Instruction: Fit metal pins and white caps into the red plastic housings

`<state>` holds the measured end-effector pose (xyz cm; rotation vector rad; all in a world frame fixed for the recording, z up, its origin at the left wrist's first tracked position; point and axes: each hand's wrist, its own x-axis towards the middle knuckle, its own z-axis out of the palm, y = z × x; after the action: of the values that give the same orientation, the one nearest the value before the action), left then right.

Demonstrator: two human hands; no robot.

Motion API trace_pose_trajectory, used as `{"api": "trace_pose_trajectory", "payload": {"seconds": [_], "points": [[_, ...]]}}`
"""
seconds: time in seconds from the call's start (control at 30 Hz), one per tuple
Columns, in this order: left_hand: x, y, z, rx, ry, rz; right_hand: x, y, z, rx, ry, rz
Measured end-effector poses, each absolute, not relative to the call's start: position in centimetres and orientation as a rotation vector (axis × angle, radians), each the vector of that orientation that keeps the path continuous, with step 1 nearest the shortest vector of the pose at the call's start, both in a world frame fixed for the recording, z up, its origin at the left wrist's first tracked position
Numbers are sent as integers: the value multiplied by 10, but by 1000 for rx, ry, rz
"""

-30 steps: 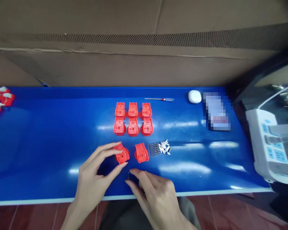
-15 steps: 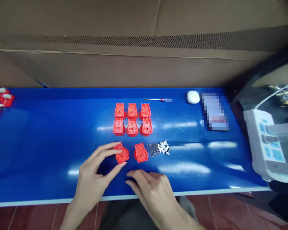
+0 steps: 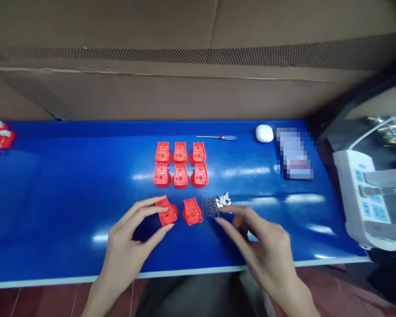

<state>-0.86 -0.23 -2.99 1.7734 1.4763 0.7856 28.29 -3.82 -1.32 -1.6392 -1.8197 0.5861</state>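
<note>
My left hand grips a red plastic housing between thumb and fingers, tilted slightly on the blue table. Just right of it lies a second red housing, untouched. Beside that is a row of thin dark metal pins, and small white plastic pieces lie heaped at the pins' right end. My right hand is at the near right end of the pins, thumb and index tips a little apart with nothing visible between them; its other fingers are curled under.
Several more red housings stand in two rows farther back. Behind them are a screwdriver, a white rounded case and a blurred-out phone-like object. Red-and-white parts lie far left; a white device stands right.
My right hand has moved right, from the table's front edge to the pins and white pieces, and its fingertips have parted. My left hand keeps its hold on the red housing.
</note>
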Motion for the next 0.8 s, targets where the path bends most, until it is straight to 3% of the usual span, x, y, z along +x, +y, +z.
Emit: {"api": "trace_pose_trajectory", "payload": {"seconds": [0.2,0.8], "points": [[-9,-2,-28,1763,1468,765,292,-25,-37,-1653,-1879,663],[-11,-3,-28,1750,1469,734,293,-19,-34,-1666,-1897,779]]}}
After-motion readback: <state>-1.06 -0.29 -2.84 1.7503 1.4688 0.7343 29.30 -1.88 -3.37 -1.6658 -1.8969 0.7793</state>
